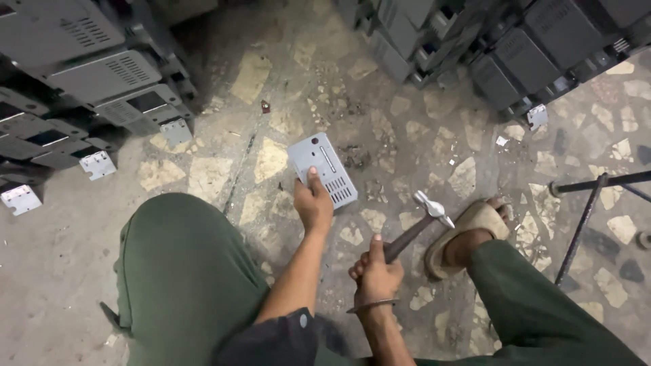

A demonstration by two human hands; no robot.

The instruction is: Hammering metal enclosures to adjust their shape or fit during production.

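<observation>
Seemingly flat grey vented panel [321,168], left hand [313,203] holding

Grey vented panel [321,168]; green trousers [183,271]; tan-mottled floor [271,88].

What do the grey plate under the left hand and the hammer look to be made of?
Grey plate: probably painted sheet metal, going by its thin flat form, punched vent slots and matte grey coat. Hammer in the right hand: bright, shiny head, likely steel; dark handle, wood or metal, unclear.
</observation>
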